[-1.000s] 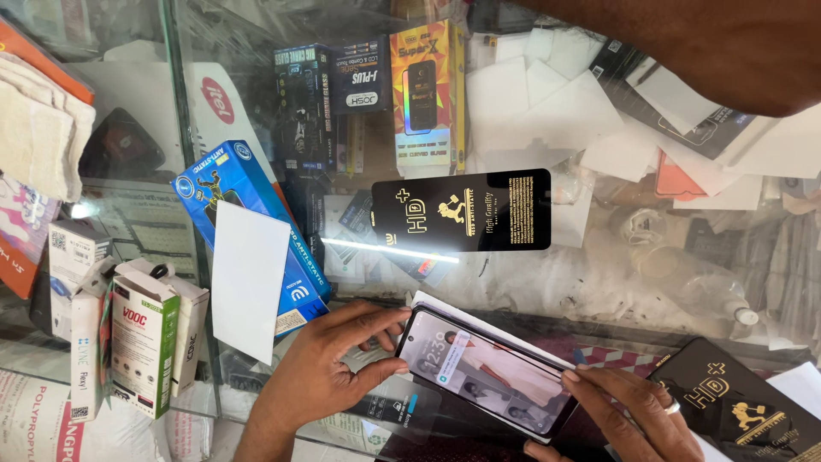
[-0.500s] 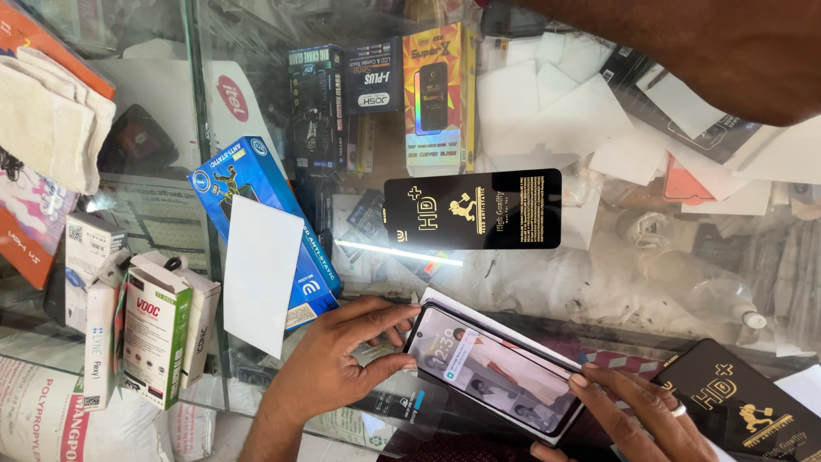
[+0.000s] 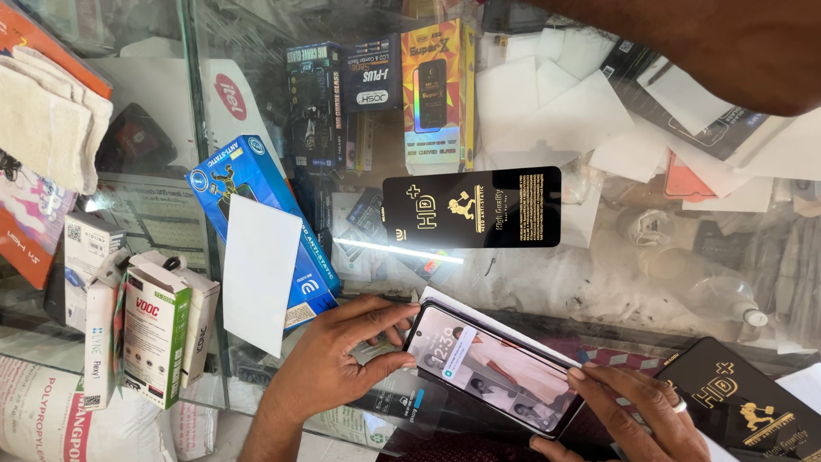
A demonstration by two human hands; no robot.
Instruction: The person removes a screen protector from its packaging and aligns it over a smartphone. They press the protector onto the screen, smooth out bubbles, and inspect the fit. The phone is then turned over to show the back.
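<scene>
A smartphone (image 3: 499,370) with its screen lit lies tilted over the glass counter near the bottom of the view. My left hand (image 3: 335,361) grips its left end between thumb and fingers. My right hand (image 3: 634,412), with a ring on one finger, holds the phone's right edge with its fingertips. A thin white sheet shows under the phone's upper edge. A clear film piece (image 3: 409,402) lies just below my left thumb. A black flat packet with gold print (image 3: 471,208) rests on the glass above the phone. A second black packet (image 3: 746,404) lies beside my right hand.
Another person's arm (image 3: 718,47) crosses the top right. Under the glass are coloured accessory boxes (image 3: 434,90), a blue box (image 3: 256,205) and loose white sheets (image 3: 556,103). A white card (image 3: 259,272) leans at the left, near small white boxes (image 3: 154,338) and folded cloth (image 3: 47,115).
Both hands stay on the phone almost unmoved. The view has shifted slightly, so the counter and boxes sit a little further right.
</scene>
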